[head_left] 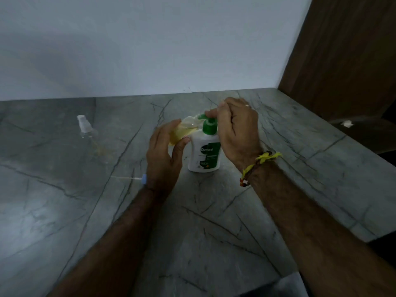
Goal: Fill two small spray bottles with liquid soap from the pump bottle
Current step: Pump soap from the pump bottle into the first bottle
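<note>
Left hand (164,156), head view: fingers and thumb curled round a small clear spray bottle (182,130) with its sprayer off, tilted so that its open mouth lies just under the green spout of the pump bottle (205,154). Yellowish liquid shows inside the held bottle. Right hand (234,133): fingers bent over the green pump head, pressing on it from above, with the palm to the right of the neck; yellow and beaded threads circle the wrist. The pump bottle, white with a green label, stands upright on the grey veined countertop (192,221), between the two hands and touching both. A second spray bottle (86,128), clear with a white cap, stands well apart at far left. A loose sprayer (137,179) with a blue collar and thin white dip tube lies flat just beside the left wrist.
</note>
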